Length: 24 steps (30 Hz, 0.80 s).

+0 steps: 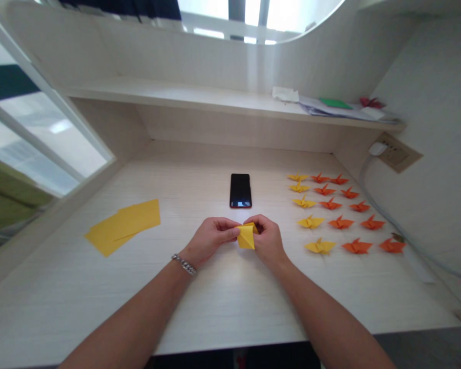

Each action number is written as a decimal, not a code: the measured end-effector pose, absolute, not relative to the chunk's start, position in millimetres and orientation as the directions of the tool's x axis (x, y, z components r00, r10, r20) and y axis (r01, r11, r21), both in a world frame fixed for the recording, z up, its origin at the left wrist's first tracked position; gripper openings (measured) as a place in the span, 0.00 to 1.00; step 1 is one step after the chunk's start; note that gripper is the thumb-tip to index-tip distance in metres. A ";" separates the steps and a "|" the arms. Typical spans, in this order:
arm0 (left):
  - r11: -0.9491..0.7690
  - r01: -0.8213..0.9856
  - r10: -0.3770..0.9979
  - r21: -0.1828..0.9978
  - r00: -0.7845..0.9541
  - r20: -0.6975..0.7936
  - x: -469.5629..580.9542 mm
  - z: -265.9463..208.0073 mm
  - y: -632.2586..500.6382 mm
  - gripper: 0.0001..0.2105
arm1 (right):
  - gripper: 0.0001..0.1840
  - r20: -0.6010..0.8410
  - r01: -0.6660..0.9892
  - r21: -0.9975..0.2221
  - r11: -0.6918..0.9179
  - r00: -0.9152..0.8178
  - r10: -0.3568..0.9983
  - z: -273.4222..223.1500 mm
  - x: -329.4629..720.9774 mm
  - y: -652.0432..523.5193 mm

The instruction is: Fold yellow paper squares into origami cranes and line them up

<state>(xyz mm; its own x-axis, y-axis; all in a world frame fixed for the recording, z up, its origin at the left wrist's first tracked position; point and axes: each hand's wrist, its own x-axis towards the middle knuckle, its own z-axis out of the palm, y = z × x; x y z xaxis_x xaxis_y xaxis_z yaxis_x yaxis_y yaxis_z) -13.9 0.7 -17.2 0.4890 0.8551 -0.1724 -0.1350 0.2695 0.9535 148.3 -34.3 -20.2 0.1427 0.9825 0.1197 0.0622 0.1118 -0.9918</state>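
Note:
Between my two hands is a small folded piece of yellow origami paper (246, 238), held just above the desk near its middle. My left hand (217, 234) pinches its left edge between thumb and fingers; a chain bracelet circles that wrist. On the opposite side, my right hand (268, 237) grips the paper, with some fingertips hidden behind it. Just beyond the hands lies a black phone (240, 190). To the right, rows of folded paper cranes stand on the desk, a column of yellow cranes (310, 222) beside orange cranes (341, 222).
Flat yellow paper sheets (125, 225) overlap on the left of the desk (200, 318). A shelf (215, 97) spans the back, with papers (311, 106) at its right. A plugged-in charger (377, 149) trails a cable (392, 218) down the right side.

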 end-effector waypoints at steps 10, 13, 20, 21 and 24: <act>0.320 -0.312 0.914 0.895 0.352 -0.204 -11.6 -15.9 4.8 0.14 | 0.17 -0.054 -0.313 -0.949 -0.025 0.083 0.995 -12.2 153.4 -28.0; 0.289 -0.335 0.940 0.897 0.277 -0.199 -10.4 -17.4 5.9 0.14 | 0.20 -0.062 -0.318 -0.947 -0.035 0.075 0.995 -10.8 154.6 -28.6; 0.263 -0.253 0.924 0.931 0.343 -0.168 -8.7 -18.4 2.3 0.15 | 0.19 0.098 -0.079 -0.990 0.116 0.206 0.974 -17.8 154.7 -29.7; 0.253 -0.213 0.915 0.944 0.370 -0.161 -8.5 -17.8 1.3 0.14 | 0.18 0.122 -0.045 -0.990 0.133 0.203 0.972 -17.9 154.7 -30.5; 0.198 -0.110 0.905 0.974 0.402 -0.139 -7.9 -15.6 -1.0 0.13 | 0.18 0.169 -0.013 -0.985 0.174 0.174 0.970 -16.9 154.2 -32.3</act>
<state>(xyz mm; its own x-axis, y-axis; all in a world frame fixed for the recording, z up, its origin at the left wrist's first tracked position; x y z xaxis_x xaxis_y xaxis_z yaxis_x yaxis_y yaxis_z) -7.9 -1.0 -15.6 0.4019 0.9051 -0.1388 -0.1098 0.1982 0.9740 154.2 -32.3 -16.9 0.1743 0.9700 0.1693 -0.0134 0.1743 -0.9846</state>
